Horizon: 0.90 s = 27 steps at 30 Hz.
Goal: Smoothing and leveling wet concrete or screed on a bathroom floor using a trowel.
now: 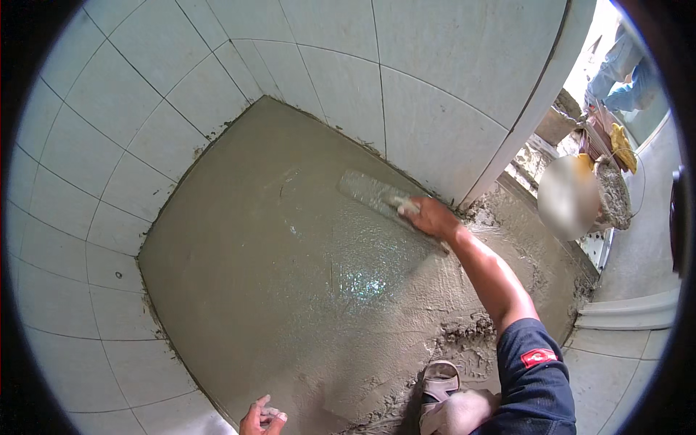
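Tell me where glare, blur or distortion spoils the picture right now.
Head view: glare speckles the wet cement nearer than the trowel; head view: bright light washes out the doorway; head view: a round blur hides something near the bucket; head view: lines between wall tiles curve toward the rim.

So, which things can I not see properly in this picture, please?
In the head view:
Rectangular grey metal trowel: handle partly hidden by the bare right hand.
Bare left hand: wrist cut off by the lower edge.
Person in blue trousers: upper body cut off by the round rim.
Pale round patch, right: too blurred to identify.
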### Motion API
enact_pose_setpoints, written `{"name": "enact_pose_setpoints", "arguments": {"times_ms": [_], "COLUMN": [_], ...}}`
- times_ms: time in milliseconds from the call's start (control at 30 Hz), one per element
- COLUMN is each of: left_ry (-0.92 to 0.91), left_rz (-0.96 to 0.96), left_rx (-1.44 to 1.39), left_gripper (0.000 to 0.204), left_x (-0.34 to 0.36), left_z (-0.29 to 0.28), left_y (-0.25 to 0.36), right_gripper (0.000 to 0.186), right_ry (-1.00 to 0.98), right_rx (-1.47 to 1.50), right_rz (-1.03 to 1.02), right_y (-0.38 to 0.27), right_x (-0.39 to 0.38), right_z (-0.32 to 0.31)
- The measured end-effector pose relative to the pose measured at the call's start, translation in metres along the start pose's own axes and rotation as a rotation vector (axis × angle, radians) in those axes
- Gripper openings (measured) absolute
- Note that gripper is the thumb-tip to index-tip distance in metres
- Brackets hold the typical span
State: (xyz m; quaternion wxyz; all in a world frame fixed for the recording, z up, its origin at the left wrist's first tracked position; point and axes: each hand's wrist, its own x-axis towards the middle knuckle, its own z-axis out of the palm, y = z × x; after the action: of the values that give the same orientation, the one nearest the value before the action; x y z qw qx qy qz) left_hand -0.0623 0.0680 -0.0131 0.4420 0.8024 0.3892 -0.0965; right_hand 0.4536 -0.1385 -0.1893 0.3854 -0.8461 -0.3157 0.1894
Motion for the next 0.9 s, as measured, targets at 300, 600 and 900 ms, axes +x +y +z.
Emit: {"name": "enact_pose_setpoints", "arguments": {"times_ms": [300, 600, 900], "left_ry": [0.02, -0.065, -0.23], "left_rz": [-0.081, -0.05, -0.17], "left_rx": [0.01, -0.053, -0.097], "left_gripper": [0.045, 0.051, 0.057], "left_x": [-0.012, -0.005, 0.015], "left_z": [0.004, 0.014, 0.014], "left_y": [0.023, 0.018, 0.006], "right_gripper": [0.066, 0.07, 0.054], "right_ry": [-0.316, -0.141, -0.335], "right_rx": [-0.077, -0.116, 0.09], "right_rz": [0.411, 0.369, 0.065], "right_y": [-0.024, 0.02, 0.001], "right_x": [-0.075, -0.063, -0.116], "right_z": [-0.006, -0.004, 0.005]}}
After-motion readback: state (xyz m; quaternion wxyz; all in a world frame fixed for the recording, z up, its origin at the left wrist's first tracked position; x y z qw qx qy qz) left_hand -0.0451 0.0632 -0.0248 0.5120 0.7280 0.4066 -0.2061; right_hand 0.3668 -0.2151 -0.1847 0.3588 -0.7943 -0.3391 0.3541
